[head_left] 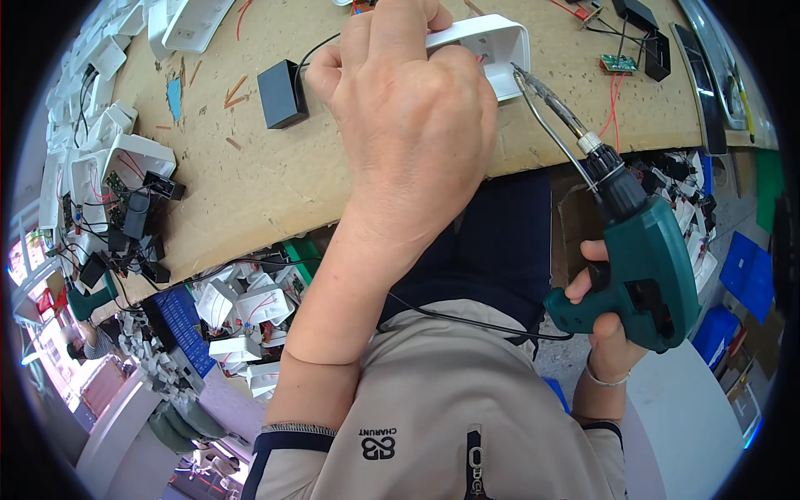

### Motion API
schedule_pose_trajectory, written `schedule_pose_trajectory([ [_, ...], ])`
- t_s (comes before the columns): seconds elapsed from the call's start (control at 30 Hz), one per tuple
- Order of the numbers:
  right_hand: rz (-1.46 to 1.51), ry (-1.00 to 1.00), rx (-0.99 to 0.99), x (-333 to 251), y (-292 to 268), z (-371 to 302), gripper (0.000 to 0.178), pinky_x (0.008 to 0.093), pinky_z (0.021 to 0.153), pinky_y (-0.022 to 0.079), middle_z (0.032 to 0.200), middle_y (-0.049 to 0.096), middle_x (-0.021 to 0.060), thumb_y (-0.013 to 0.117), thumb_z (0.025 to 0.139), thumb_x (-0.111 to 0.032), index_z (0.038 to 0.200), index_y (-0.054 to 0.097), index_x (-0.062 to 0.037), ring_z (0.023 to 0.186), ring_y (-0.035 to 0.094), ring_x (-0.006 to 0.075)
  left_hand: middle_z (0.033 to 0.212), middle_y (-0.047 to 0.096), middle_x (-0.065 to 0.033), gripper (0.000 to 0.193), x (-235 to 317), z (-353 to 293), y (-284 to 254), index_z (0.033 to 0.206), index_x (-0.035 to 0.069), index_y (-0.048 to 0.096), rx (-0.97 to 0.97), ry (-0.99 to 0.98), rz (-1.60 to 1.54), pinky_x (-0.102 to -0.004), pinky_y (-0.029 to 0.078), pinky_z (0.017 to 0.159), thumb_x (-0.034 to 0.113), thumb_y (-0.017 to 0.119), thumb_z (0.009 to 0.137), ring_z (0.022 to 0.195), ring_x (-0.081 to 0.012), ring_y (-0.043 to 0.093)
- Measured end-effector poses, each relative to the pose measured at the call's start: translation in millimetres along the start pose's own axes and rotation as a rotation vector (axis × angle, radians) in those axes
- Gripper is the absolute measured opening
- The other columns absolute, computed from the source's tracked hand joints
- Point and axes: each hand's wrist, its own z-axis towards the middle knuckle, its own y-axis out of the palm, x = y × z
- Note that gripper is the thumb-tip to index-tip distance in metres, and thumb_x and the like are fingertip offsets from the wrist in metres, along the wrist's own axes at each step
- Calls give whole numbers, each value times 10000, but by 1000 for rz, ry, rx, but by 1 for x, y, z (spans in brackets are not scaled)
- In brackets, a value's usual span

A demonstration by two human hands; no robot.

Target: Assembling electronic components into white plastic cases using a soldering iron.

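Observation:
My left hand (408, 125) reaches across to the table top, its fingers curled around the left end of a white plastic housing (507, 50). What lies under the fingers is hidden. In my right hand (612, 329) is a dark green soldering gun (654, 267), its handle gripped with fingers near the black trigger. The gun's metal tip (533, 83) points up and left, at the right edge of the housing; I cannot tell whether it touches. Left of my left hand, a black box (282, 94) sits on the table, with a black cable running from it toward that hand.
White housings with wires and black boxes (137, 208) are heaped at the left. A small green circuit board (617, 63) with red wires lies at upper right, near a dark phone-like slab (700, 87). A black cord (467, 325) from the gun crosses my lap. More housings (250, 308) sit below the table edge.

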Motion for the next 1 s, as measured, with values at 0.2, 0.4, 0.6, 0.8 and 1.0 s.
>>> schedule_pose_trajectory([
  [0.2,6,22,-5,-1,2,5,738,226,535,473,966,568,196,703,658,-456,1099,454,81,650,579,151,871,521,-100,89,6,2,1,666,17,575,-33,-26,22,-359,307,697,34,623,593,807,-251,493],
  [0.4,-16,40,-18,-1,1,9,721,223,542,473,967,570,195,708,655,-456,1078,476,80,652,579,146,872,521,-99,88,8,3,-1,666,17,576,-65,-50,43,-360,306,697,37,623,594,810,-251,492],
  [0.6,-11,36,-18,-3,2,12,714,223,544,473,960,571,192,709,657,-449,1078,477,80,648,576,143,874,521,-98,88,12,4,1,667,18,577,-99,-77,67,-361,305,697,39,623,595,814,-251,490],
  [0.8,-23,30,-31,-4,2,16,716,224,546,471,963,569,191,711,658,-444,1084,473,80,650,574,145,876,521,-98,88,16,5,1,667,18,577,-131,-104,89,-362,304,697,42,623,595,817,-250,489],
  [1.0,-28,47,-55,-4,0,17,719,222,552,466,945,569,182,715,659,-432,1096,465,80,646,568,142,878,520,-97,88,18,7,-1,667,19,578,-165,-125,112,-363,303,698,44,623,596,820,-250,488],
])
